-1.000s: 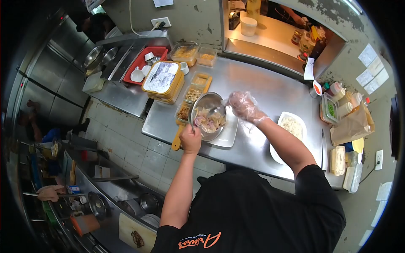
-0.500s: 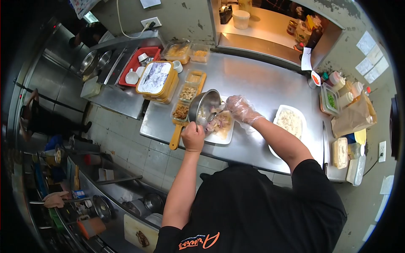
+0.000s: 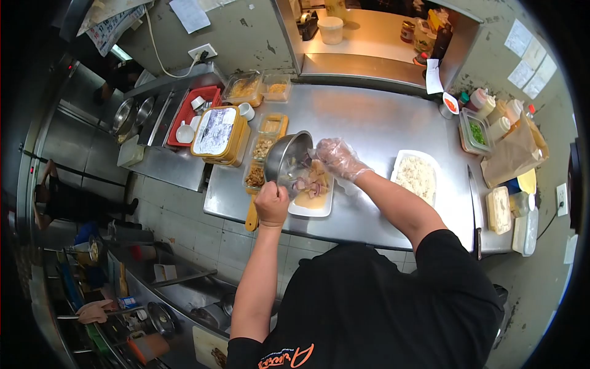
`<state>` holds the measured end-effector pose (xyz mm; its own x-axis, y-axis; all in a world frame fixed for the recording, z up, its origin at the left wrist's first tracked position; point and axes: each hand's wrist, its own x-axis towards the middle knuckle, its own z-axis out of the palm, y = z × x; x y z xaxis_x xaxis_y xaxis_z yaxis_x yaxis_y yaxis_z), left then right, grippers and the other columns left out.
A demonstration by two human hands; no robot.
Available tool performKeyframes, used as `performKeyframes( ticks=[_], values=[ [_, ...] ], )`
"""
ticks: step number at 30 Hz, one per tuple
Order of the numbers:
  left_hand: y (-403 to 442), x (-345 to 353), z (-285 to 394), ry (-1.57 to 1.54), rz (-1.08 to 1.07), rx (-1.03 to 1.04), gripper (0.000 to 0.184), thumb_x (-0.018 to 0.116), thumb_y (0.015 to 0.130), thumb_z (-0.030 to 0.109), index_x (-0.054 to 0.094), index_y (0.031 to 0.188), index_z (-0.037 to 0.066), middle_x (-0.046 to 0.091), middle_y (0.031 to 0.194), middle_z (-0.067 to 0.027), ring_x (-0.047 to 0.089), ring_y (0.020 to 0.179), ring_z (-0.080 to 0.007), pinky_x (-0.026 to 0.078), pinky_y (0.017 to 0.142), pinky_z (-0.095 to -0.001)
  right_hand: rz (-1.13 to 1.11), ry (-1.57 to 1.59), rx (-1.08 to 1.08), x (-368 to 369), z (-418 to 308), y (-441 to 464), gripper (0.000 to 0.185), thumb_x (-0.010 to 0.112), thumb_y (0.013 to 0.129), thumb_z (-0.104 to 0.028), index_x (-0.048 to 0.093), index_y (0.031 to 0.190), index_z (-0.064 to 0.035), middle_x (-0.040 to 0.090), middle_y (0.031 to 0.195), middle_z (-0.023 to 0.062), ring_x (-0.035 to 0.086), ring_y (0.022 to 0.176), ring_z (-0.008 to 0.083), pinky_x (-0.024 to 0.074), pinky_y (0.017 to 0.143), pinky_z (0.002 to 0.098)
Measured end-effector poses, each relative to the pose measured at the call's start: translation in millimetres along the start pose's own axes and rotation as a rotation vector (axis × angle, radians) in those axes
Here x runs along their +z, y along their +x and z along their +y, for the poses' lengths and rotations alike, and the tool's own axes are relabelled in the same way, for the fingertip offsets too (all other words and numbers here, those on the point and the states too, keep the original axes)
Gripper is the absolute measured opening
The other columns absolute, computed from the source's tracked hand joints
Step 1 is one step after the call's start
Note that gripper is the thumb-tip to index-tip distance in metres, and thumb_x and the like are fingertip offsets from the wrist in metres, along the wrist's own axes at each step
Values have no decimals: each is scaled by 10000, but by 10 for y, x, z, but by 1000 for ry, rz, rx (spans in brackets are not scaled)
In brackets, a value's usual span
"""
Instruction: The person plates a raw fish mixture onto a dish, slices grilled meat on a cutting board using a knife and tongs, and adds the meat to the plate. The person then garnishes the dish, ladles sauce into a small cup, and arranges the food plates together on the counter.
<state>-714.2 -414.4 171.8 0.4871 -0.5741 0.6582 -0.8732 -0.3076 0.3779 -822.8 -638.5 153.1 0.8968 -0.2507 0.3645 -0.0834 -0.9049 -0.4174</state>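
Note:
My left hand (image 3: 271, 203) is closed round the near edge of a steel bowl (image 3: 284, 158), which is tilted to the right over a white plate (image 3: 328, 203). Sliced food with purple onion pieces (image 3: 314, 182) and pale liquid lies on the plate below the bowl's mouth. My right hand (image 3: 335, 157), in a clear plastic glove, is at the bowl's right side with its fingers curled; whatever it may hold is hidden. Left of the bowl, small containers of toppings (image 3: 262, 147) stand on a wooden board (image 3: 251, 215).
A white dish of rice (image 3: 416, 177) is at the right, with a knife (image 3: 476, 215) beyond it. Sauce bottles (image 3: 499, 128) and a paper bag (image 3: 515, 150) stand farther right. Yellow tubs (image 3: 221, 135) and a red tray (image 3: 187, 115) are at the left. A person (image 3: 74, 200) stands at far left.
The bowl has tipped to the right, and food from it now lies on the white plate. My gloved right hand stays beside the bowl's mouth. The view has shifted slightly.

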Motion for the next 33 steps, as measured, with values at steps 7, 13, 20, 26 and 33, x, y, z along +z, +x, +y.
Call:
performKeyframes(
  ticks=[7,13,20,26,33],
  values=[
    [23,-11,28,-18,9,79,218,578,724,-11,400,616,53,457,583,-143,491,535,-364,410,500,-452,161,6,-44,-92,-2,-65,68,624,716,-66,660,770,-84,610,778,128,608,768,317,498,697,421],
    [89,-63,20,-22,7,133,226,589,711,-20,396,615,47,451,581,-138,495,537,-353,416,503,-446,31,-117,-64,-240,121,-116,77,602,734,-63,668,768,-80,632,826,141,626,776,317,509,694,419],
    [104,-12,-35,18,56,110,222,589,710,-15,402,618,60,455,582,-132,496,525,-351,418,493,-449,-15,-143,28,-346,44,-206,138,613,688,-59,699,789,-98,634,828,148,631,784,328,508,696,428],
    [8,-101,-99,5,49,-1,214,577,725,-4,402,617,58,453,585,-142,489,525,-359,406,488,-461,-9,-88,73,-328,-288,-547,121,614,676,-79,685,773,-89,626,800,158,633,742,335,511,668,444],
    [-301,-139,-108,-5,50,-33,215,569,723,-5,397,608,52,439,579,-150,472,519,-367,385,482,-465,-18,-230,386,-150,-437,-726,130,572,726,-61,661,818,-86,623,863,162,640,759,330,513,677,449]
  ],
)
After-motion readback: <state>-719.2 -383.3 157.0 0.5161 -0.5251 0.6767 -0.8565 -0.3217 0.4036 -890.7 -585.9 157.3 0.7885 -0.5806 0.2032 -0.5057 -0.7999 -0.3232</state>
